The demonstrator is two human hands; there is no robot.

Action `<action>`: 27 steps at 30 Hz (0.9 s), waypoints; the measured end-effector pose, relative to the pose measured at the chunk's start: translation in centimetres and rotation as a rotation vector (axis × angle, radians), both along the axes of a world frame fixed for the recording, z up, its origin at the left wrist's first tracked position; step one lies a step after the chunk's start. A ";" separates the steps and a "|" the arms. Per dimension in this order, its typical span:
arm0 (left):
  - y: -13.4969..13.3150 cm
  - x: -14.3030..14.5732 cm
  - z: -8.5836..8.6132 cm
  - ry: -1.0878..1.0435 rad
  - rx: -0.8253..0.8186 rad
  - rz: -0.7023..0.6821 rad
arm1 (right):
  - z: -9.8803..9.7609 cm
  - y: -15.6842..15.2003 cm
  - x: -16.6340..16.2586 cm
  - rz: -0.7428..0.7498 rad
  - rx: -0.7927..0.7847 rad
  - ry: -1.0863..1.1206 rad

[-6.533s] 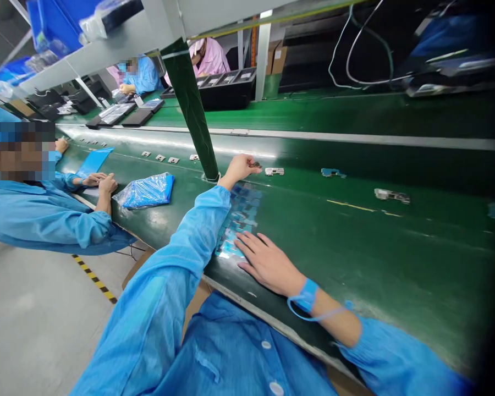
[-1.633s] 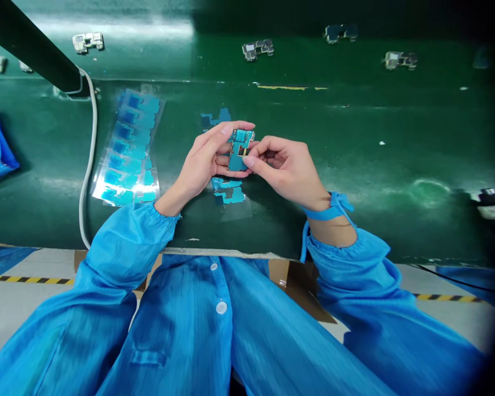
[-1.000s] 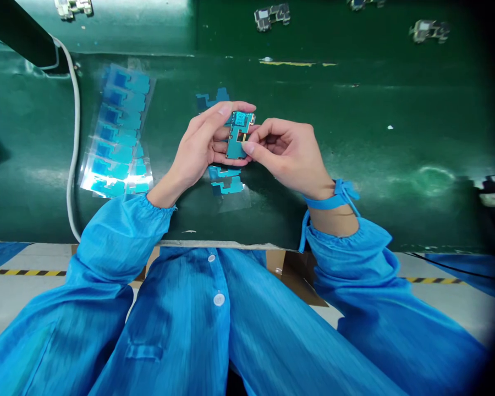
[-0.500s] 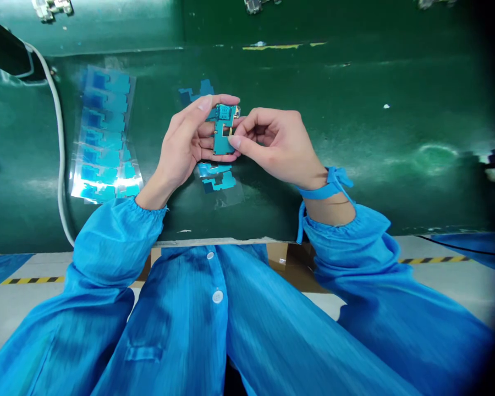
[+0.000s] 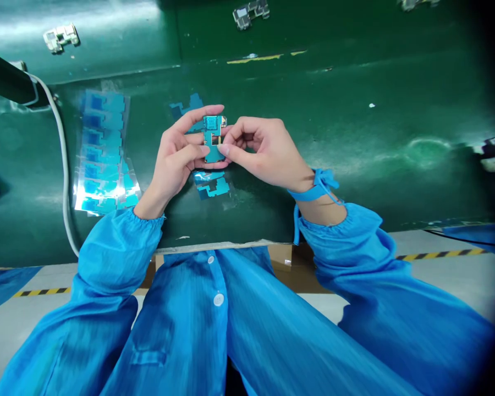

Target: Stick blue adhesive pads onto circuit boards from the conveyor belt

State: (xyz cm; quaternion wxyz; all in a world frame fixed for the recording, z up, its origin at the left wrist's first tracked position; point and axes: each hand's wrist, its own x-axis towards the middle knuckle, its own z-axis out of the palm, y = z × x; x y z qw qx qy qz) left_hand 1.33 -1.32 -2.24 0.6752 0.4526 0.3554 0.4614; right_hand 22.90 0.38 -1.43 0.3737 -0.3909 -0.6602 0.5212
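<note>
Head view: a small teal board (image 5: 212, 138) is held upright between both hands, above the green belt (image 5: 355, 137). The left hand (image 5: 177, 159) lies at 9 o'clock of the board and grasps it, with the index finger reaching over the top edge and the thumb (image 5: 190, 153) pressed near the left side. The right hand (image 5: 264, 151) lies at 3 o'clock and pinches the board's right edge between thumb and curled fingers (image 5: 235, 127). A blue wrist strap (image 5: 315, 190) circles the right wrist, at 4 o'clock of the board.

Directly at 6 o'clock of the board, flat on the belt, lies a clear sheet (image 5: 212, 184) bearing teal stickers. A teal piece (image 5: 185, 105) shows on the belt at 11 o'clock, partly hidden by the left fingers. At 9 o'clock, well apart, a longer film strip (image 5: 103, 154) carries two columns of blue stickers. A white cable (image 5: 64, 181) runs down the belt beside that strip, coming from a dark post (image 5: 8, 82) at 10 o'clock.

Metal parts (image 5: 60, 37) (image 5: 251, 12) lie on the far belt at 11 and 12 o'clock. No containers are seen here.
</note>
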 end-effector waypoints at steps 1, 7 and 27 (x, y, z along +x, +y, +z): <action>0.0 0.0 -0.1 0.003 -0.003 0.001 | 0.1 0.0 0.0 0.000 0.006 0.005; -0.1 -0.4 -0.2 -0.002 0.002 -0.004 | 0.6 -0.3 0.1 0.031 0.027 0.017; -0.2 -0.6 0.0 -0.033 -0.025 -0.063 | 0.7 -0.4 0.2 0.026 -0.010 -0.016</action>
